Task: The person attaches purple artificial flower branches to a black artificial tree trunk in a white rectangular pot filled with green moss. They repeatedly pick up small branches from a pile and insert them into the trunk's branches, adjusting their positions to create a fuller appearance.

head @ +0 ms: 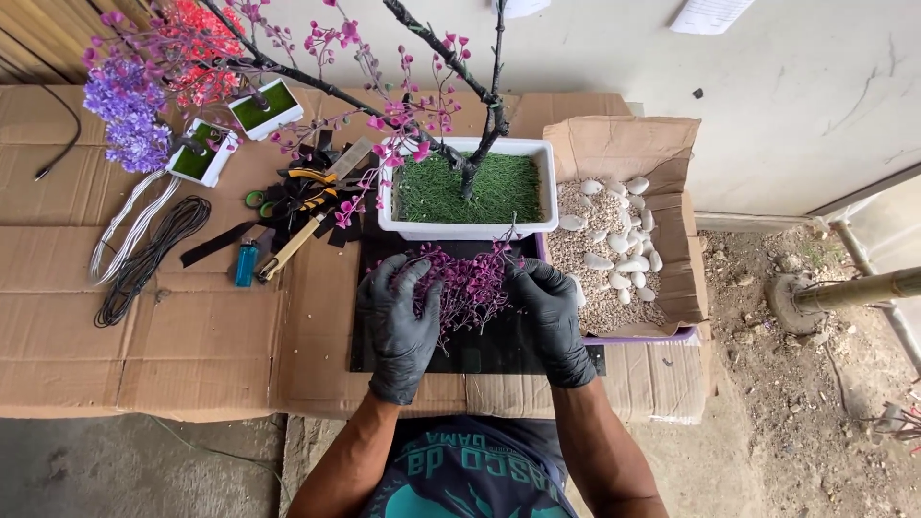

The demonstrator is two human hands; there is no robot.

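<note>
To your right, an open brown cardboard box (662, 221) is sitting with its flaps folded out. On the far wall, two white paper sheets (708, 13) are hanging, cut off by the top edge. Flattened brown cardboard (144, 326) is covering your bench.

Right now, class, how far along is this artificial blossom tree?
Done: the dark trunk stands in the white planter of fake grass, with pink blossoms on several branches. In hand: left hand and right hand grip a purple blossom cluster. Left: some upper twigs are bare.
</note>
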